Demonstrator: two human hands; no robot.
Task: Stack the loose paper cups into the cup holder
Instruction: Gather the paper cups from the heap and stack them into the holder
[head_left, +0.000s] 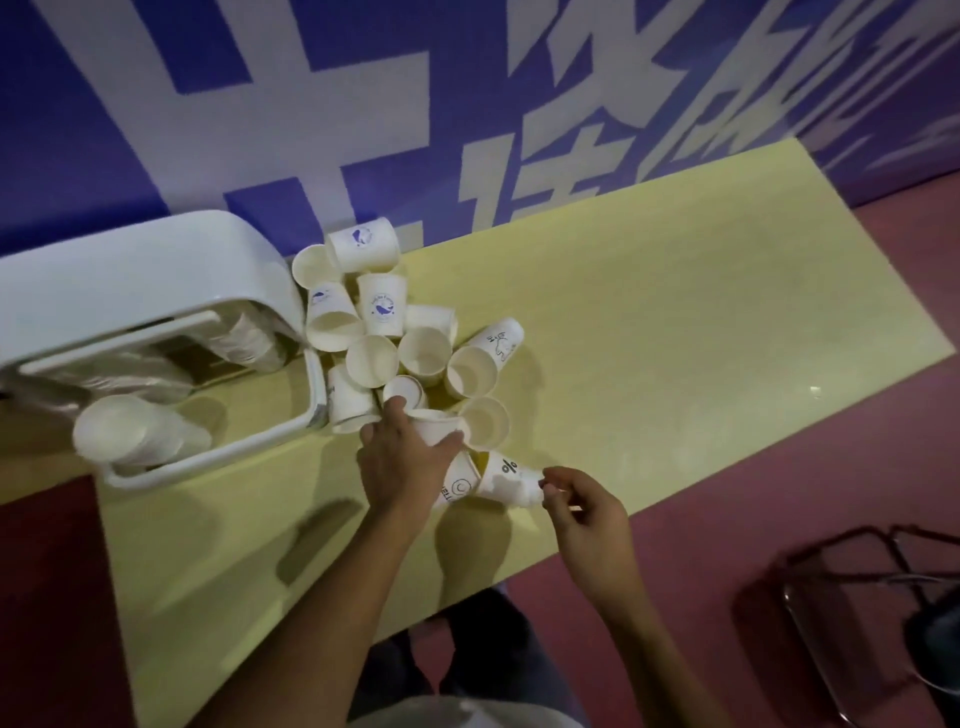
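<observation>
Several loose white paper cups (382, 312) lie in a heap on the yellow table (675, 312), some upright, some tipped over. My left hand (402, 457) reaches into the near side of the heap and grips a white paper cup (436, 423) lying on its side. My right hand (584, 512) pinches the base end of another tipped cup with a "%" print (511, 480). A white cup holder (130, 291) stands at the left, with a stack of cups (130, 431) lying in its open lower tray.
A purple wall with large white characters (467, 104) runs behind the table. The table's near edge cuts diagonally toward the red floor (779, 493). A dark metal chair frame (872, 613) stands at the lower right. My legs show below the table edge.
</observation>
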